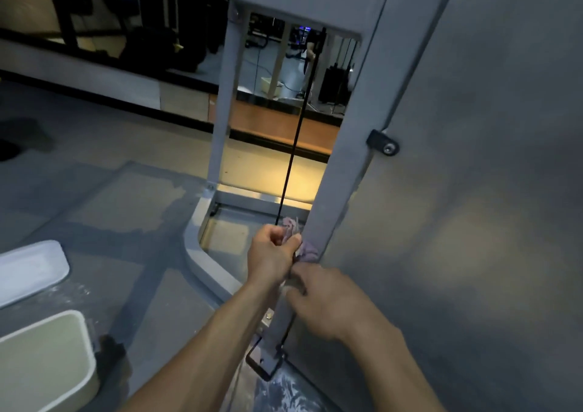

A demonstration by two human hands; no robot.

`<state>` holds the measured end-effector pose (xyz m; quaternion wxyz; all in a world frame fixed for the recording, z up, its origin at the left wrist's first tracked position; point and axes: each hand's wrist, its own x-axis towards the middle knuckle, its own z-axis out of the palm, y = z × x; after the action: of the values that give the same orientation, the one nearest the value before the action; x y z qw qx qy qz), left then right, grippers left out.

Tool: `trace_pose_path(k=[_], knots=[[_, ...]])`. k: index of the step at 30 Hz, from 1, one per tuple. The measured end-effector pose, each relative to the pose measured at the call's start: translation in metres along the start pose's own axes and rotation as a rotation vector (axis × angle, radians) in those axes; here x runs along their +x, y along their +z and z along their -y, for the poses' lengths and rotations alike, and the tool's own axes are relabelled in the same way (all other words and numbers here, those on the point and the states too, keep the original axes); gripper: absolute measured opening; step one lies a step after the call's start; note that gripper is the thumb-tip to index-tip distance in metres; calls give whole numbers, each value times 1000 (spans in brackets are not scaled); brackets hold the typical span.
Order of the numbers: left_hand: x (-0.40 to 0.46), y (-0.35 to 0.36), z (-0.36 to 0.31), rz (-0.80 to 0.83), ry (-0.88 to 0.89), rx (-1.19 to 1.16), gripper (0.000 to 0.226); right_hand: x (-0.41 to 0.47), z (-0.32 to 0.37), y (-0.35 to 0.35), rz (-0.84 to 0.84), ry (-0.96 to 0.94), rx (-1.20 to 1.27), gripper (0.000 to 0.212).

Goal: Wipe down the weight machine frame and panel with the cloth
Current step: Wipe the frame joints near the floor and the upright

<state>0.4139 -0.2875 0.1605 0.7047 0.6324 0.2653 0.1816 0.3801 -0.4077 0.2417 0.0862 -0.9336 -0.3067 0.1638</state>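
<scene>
A grey side panel (473, 190) fills the right of the view, edged by the weight machine's grey upright frame post (334, 175). Low on that post, the left hand (271, 258) clenches a bunched pale purple cloth (304, 247) against the metal. The right hand (328, 299), fingers curled, touches the cloth's lower end at the post; its hold is blurred. A black cable (295, 146) runs down behind.
</scene>
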Motion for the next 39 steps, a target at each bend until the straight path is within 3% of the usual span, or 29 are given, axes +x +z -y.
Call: trace_pose_path(k=[3,5,7,10,15,20,23,26,28,33,36,39], knots=[[-10,4,3,-42,-74,18,15,-16,-2,11,57,38,95,17],[-18,10,-26,0,-77,-95,11,-19,-8,10,113,54,131,21],[-18,19,-57,56,-34,-200,10,-17,-12,7,36,81,192,22],[-14,19,-90,76,99,-161,26,-17,-1,2,-42,85,224,32],[-21,13,-58,82,-107,-13,20,-22,6,2,-24,80,224,18],[-29,23,-116,92,15,-254,14,-26,-7,-6,-49,129,205,32],[-32,27,-125,53,99,-259,17,-32,-13,-8,-53,180,218,33],[-40,25,-111,38,28,-265,15,-36,-17,-11,-131,217,208,17],[-46,23,-120,29,36,-267,12,-38,-19,-13,-220,240,226,18],[-32,36,-174,67,211,-389,12,-45,-14,-24,-545,233,320,17],[-29,34,-163,3,214,-272,14,-46,-12,-25,-627,221,356,14],[-36,25,-134,-12,92,-161,14,-50,-9,-24,-647,202,401,15]])
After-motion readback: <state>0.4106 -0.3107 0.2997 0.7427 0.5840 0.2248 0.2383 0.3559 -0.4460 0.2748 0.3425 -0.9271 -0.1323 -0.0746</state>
